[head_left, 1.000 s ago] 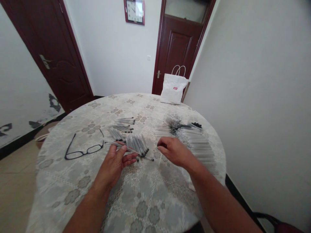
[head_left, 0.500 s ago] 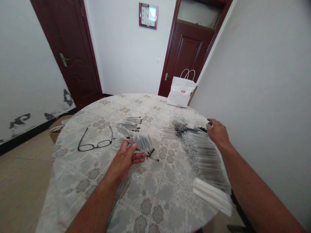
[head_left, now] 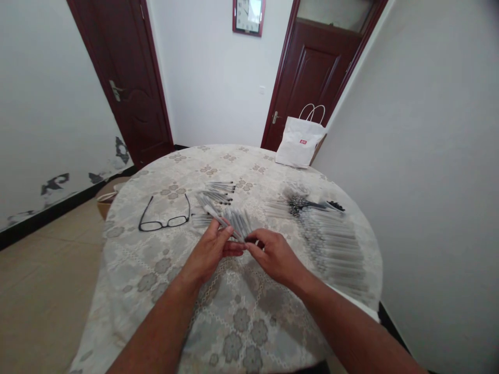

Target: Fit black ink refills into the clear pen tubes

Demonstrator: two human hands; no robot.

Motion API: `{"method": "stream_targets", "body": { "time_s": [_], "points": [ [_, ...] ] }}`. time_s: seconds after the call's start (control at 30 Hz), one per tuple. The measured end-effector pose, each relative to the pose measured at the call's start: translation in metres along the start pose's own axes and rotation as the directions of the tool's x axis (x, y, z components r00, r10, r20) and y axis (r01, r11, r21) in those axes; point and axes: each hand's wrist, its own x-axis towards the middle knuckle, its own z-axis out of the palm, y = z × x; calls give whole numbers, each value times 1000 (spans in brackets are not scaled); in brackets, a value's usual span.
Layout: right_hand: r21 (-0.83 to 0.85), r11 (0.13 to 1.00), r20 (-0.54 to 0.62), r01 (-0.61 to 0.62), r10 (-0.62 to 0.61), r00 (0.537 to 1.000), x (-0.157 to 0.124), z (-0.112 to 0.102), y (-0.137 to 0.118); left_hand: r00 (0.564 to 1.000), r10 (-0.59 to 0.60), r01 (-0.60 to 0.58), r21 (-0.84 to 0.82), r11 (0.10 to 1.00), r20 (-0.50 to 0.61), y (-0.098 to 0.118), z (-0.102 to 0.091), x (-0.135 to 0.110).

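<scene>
My left hand (head_left: pixel 212 246) is closed around a slim grey-white pen (head_left: pixel 226 223), which slants down to the right. At the pen's lower right end, my right hand (head_left: pixel 273 254) pinches with thumb and fingertips; a dark spot there looks like a small black pen part, mostly hidden by the fingers. Just beyond both hands lies a row of pens (head_left: pixel 237 221). Farther back are more pens with black ends (head_left: pixel 222 187). On the right rest many clear pen barrels (head_left: pixel 337 244), a cluster of dark-tipped pieces (head_left: pixel 298 203) and small black parts (head_left: pixel 336 206).
Black-framed glasses (head_left: pixel 163 224) lie left of the pens on the patterned tablecloth (head_left: pixel 237 306). A white paper bag (head_left: pixel 298 143) stands at the table's back right. Clear plastic (head_left: pixel 294 188) lies near the dark-tipped pieces. A cardboard box (head_left: pixel 104 205) sits on the floor at left.
My right hand has come from the small black parts at the right edge to the end of the pen in my left hand. The view has tilted down slightly.
</scene>
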Motion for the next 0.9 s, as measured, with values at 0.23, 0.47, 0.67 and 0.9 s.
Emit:
{"method": "stream_targets", "body": {
  "time_s": [0.23, 0.47, 0.67, 0.9],
  "points": [
    [-115, 993, 84, 36, -26, 996, 0, -3, 4, 1000, -2, 2, 50, 999, 7, -1, -2, 1],
    [-546, 838, 255, 3, 162, 953, -14, -90, 39, 986, 45, -46, -4, 999, -159, 6, -13, 8],
    [-830, 431, -168, -354, 412, 896, 6, -176, 121, 998, -14, 17, 68, 998, -55, 6, -10, 8],
    [-844, 337, -200, -417, 523, 828, 20, -201, 178, 999, -40, 42, 158, 987, -13, 1, -12, 8]
  ]
}}
